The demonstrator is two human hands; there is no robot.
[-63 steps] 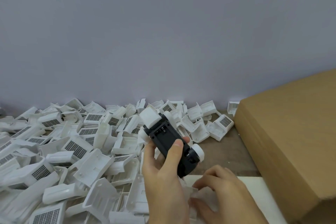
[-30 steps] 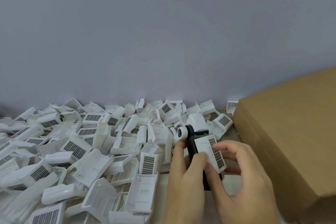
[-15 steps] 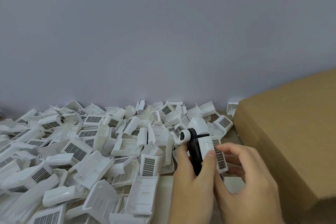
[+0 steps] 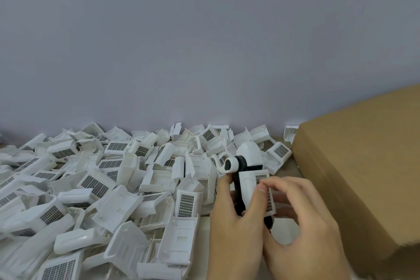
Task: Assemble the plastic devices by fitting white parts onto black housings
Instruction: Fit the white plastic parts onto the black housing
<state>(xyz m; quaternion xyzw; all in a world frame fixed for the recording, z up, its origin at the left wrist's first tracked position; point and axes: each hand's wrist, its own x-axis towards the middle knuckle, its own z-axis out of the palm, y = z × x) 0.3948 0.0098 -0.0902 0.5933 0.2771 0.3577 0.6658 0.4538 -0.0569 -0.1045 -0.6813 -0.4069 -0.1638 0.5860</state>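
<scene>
Bench [image 4: 289,167] of brown wood, showing bare only in a strip right of centre, butted against a plain grey-lavender wall [image 4: 204,41] filling the whole upper half of the frame. Heap of white parts [image 4: 95,186] with dark grid panels spread over the lower left and centre, reaching back to the wall. Cardboard box [image 4: 363,166] at the right edge, just beside the heap. Pale sheet [image 4: 284,227] under the hands at lower centre. Black housing [image 4: 239,191] held upright at lower centre-right, a white part [image 4: 250,191] laid against its right face. Left hand [image 4: 234,229] gripping the housing, thumb curled over the white part. Right hand [image 4: 302,218] with fingers curled, pinching the white part's right edge.
</scene>
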